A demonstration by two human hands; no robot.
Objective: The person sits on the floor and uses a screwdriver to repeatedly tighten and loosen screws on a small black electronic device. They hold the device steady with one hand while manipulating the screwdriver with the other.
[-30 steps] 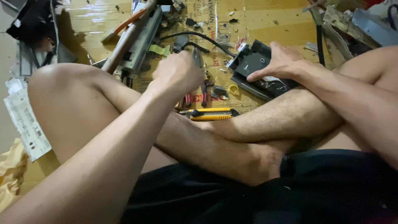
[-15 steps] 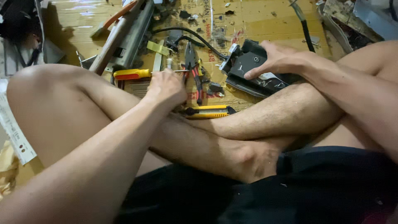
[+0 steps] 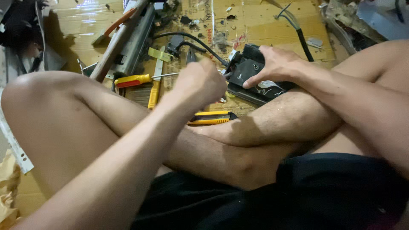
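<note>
Sitting cross-legged on flattened cardboard (image 3: 255,21), brown and scuffed, littered with small dark debris. Bare legs fill the lower view; black fabric shorts at the bottom.

Right hand (image 3: 275,64): palm down on a black electrical unit (image 3: 249,70), boxy, matte plastic, with a round socket on its face. Fingers spread and curled over its top edge, pressing or holding it against the shin. The unit rests on the cardboard just beyond the crossed leg.

Left hand (image 3: 200,83): raised above the tools, curled into a loose fist, back of the hand toward the camera. Cannot tell what, if anything, it grips; motion blur at the knuckles.

Tools counted near the left hand:
- One screwdriver (image 3: 140,79), red-and-yellow handle, thin steel shaft pointing right.
- Two yellow utility knives: one (image 3: 213,118) with black trim lying just beside the shin, one (image 3: 155,85) narrower, lying lengthwise beneath the screwdriver.
- One pair of pliers (image 3: 117,23), orange grips, upper left.

Long grey metal bar (image 3: 128,38), rectangular, lies diagonally, partly under a pale round rod.

Two black cables: one (image 3: 191,40) curves from the clutter toward the unit; one thicker (image 3: 302,38) runs toward the top of the view.

White printed strip (image 3: 12,145) at the left edge.
</note>
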